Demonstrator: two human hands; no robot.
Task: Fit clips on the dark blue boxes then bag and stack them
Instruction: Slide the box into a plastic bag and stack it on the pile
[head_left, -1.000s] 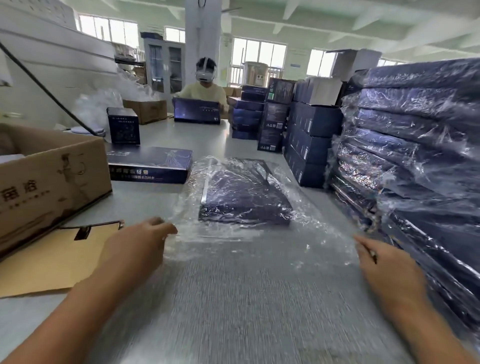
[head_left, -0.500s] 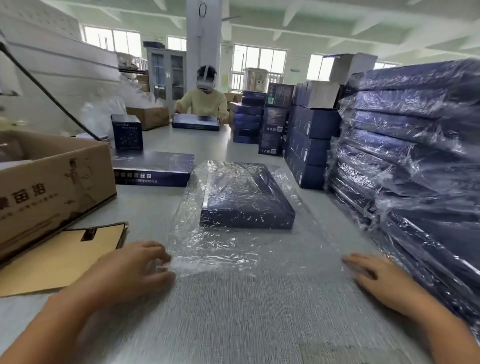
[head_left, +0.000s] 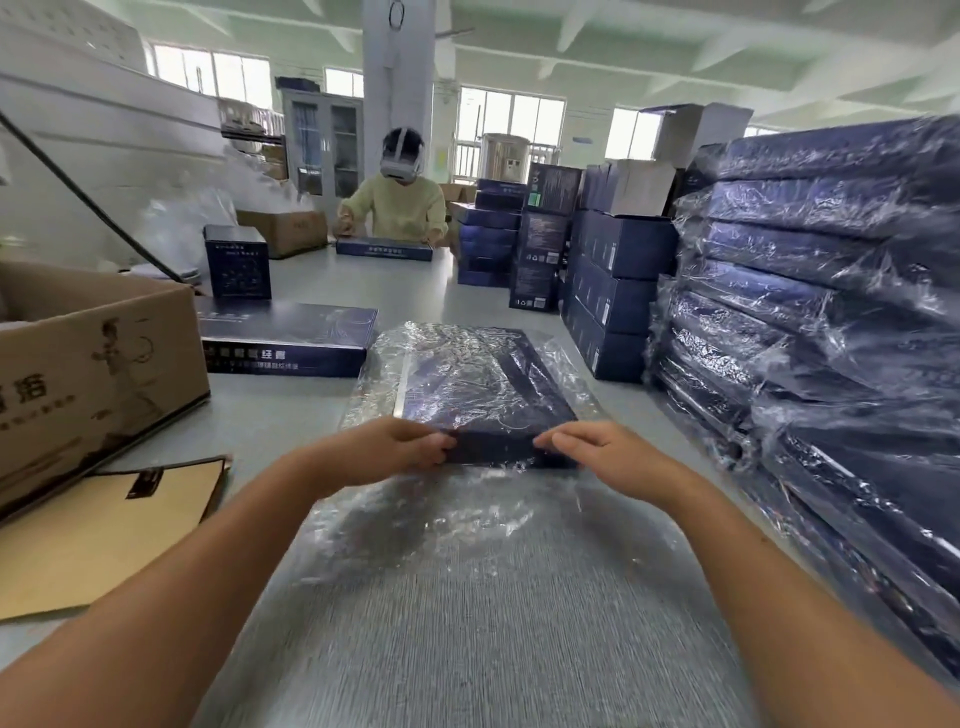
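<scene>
Hands on bagged box (head_left: 483, 384): left hand (head_left: 387, 447) and right hand (head_left: 602, 452) gripping its near edge through bag (head_left: 467, 519); stack (head_left: 831, 291) right of box.

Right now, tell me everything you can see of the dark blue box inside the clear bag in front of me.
The dark blue box is flat and rectangular, apparently printed card with pale line art on its lid and a light strip along its left edge. It lies flat on the grey table, inside a crinkled clear plastic bag whose loose end trails toward the camera. The left hand and right hand hold its near edge through the plastic, fingers on top. No clip is discernible.
</scene>
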